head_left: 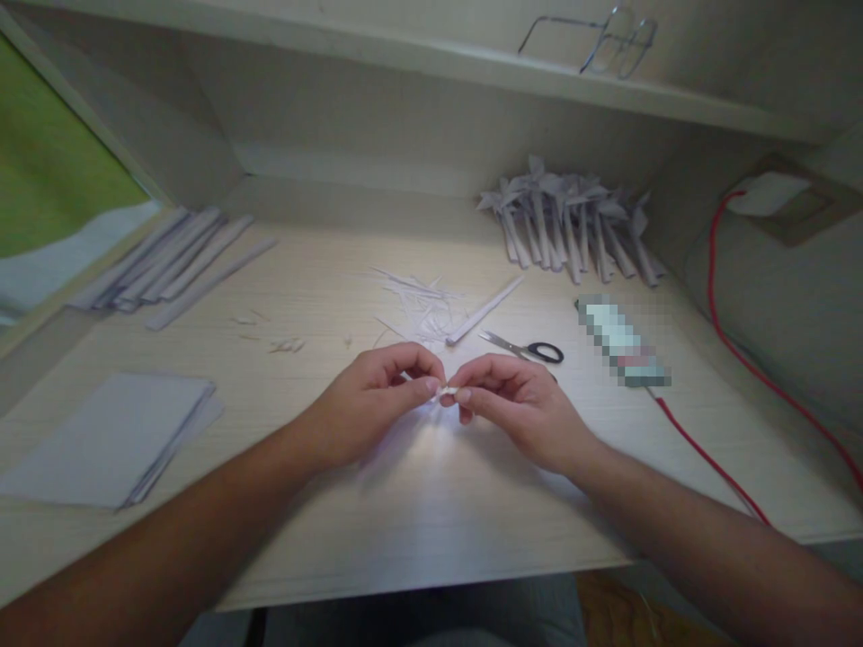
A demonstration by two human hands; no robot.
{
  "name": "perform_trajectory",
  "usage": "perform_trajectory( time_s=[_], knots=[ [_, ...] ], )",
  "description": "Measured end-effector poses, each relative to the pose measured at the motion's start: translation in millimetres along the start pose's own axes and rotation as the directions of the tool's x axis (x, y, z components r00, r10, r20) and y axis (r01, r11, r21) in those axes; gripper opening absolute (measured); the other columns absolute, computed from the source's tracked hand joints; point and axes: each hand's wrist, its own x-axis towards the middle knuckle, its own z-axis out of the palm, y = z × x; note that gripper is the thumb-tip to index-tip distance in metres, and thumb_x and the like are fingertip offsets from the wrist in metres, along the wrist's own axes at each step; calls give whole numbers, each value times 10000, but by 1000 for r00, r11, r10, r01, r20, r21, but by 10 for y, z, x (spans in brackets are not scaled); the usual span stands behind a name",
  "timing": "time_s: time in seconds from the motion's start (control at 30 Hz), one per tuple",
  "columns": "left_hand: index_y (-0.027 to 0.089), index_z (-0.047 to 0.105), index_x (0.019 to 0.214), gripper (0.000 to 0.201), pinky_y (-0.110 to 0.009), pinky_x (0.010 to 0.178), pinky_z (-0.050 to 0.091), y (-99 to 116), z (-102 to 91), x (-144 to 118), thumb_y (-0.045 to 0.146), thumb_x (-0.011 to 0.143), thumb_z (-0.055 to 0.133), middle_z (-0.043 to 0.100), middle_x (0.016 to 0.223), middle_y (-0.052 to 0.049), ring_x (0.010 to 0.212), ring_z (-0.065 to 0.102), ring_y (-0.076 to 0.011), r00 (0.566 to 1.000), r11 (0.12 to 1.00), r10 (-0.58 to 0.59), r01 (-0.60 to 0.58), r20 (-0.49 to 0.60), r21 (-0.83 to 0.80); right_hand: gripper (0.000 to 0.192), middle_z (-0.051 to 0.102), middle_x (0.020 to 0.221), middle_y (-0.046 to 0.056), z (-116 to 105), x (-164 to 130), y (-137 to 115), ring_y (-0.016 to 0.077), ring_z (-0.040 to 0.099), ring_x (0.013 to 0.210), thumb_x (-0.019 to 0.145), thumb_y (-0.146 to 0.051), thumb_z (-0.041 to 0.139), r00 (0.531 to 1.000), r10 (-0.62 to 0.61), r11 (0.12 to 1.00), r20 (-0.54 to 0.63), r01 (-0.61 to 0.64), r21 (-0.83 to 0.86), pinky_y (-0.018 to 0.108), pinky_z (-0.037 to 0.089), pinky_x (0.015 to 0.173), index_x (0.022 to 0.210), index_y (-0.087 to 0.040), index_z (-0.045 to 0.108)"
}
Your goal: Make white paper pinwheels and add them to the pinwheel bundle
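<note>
The person's forearms (pixel 229 508) extend from either side, the left hand (pixel 381 391) and right hand (pixel 522 404) each pinching an end of a small pale piece (pixel 447 392) over the desk (pixel 404 530); it lies between their fingertips, long axis roughly hand to hand, neither nearer.

On the desk (pixel 324 539), the paper strips (pixel 426 301) lie behind the left hand (pixel 387 395) and the right hand (pixel 519 403), one piece (pixel 447 392) between them. At left is the paper stack (pixel 121 440) — behind it, paper tubes (pixel 179 256). At right are scissors (pixel 516 347), then a device (pixel 620 341); behind it, paper flowers (pixel 563 220).
</note>
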Motion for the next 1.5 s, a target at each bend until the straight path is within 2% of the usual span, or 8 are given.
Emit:
perform_trajectory(
  time_s=[0.17, 0.27, 0.37, 0.63, 0.97, 1.2, 1.33, 1.5],
  knots=[
    [194, 701, 867, 117, -296, 730, 433, 16, 3, -11, 292, 890, 642, 675, 836, 9, 807, 597, -162, 992, 977, 93, -73, -90, 199, 55, 731, 748, -3, 10, 13, -1, 115, 667, 665, 845, -212, 778, 1000, -13, 1000, -20, 13, 3, 243, 531, 669, 881, -172, 768],
    [201, 694, 830, 57, -297, 748, 438, 42, 9, -18, 223, 853, 647, 672, 811, 22, 809, 602, -159, 973, 948, 158, -101, -170, 303, 78, 734, 748, 2, -5, 28, 19, 120, 672, 673, 846, -227, 784, 999, -22, 1000, -41, 21, -7, 249, 535, 680, 894, -169, 767],
    [203, 696, 787, 47, -294, 788, 448, 58, 22, -32, 171, 805, 667, 681, 786, 34, 807, 613, -153, 956, 905, 217, -122, -198, 407, 95, 734, 756, 8, -21, 38, 42, 129, 678, 683, 846, -245, 786, 998, -40, 999, -57, 38, -26, 262, 539, 690, 897, -168, 763],
    [212, 735, 827, 30, -285, 758, 475, 36, 73, -51, 229, 823, 710, 726, 834, 18, 829, 662, -162, 944, 849, 268, -137, -193, 510, 82, 738, 770, 9, -27, 28, 81, 145, 678, 710, 852, -240, 766, 994, -59, 995, -97, 51, -88, 279, 544, 694, 914, -186, 766],
    [211, 745, 837, 68, -288, 779, 491, 9, 35, -51, 175, 833, 688, 740, 832, 18, 824, 685, -162, 945, 822, 291, -166, -152, 545, 96, 793, 861, 9, -17, -19, 48, 158, 723, 822, 881, -154, 719, 970, -213, 909, -118, 152, -389, 277, 549, 767, 924, -206, 787],
    [198, 742, 861, 88, -295, 766, 487, -54, 65, -42, 155, 843, 668, 735, 840, 0, 822, 674, -164, 925, 762, 368, -240, -97, 601, 112, 779, 893, 11, -24, -70, 66, 156, 730, 825, 904, -148, 703, 959, -280, 847, -37, 229, -480, 269, 553, 755, 1001, -199, 727],
    [195, 725, 866, 64, -317, 794, 484, -75, 78, -32, 173, 868, 665, 734, 842, -11, 829, 660, -174, 916, 713, 399, -282, -42, 642, 114, 758, 867, 3, -37, -79, 61, 155, 722, 808, 915, -130, 671, 959, -281, 816, 26, 253, -519, 274, 531, 750, 999, -207, 674],
    [202, 712, 852, 55, -323, 782, 477, -106, 96, -21, 196, 882, 667, 726, 830, -16, 826, 648, -181, 922, 708, 386, -278, -26, 649, 140, 761, 856, 2, -56, -87, 43, 165, 717, 786, 943, -146, 623, 972, -230, 792, 53, 218, -570, 283, 507, 718, 1056, -225, 645]
  ],
)
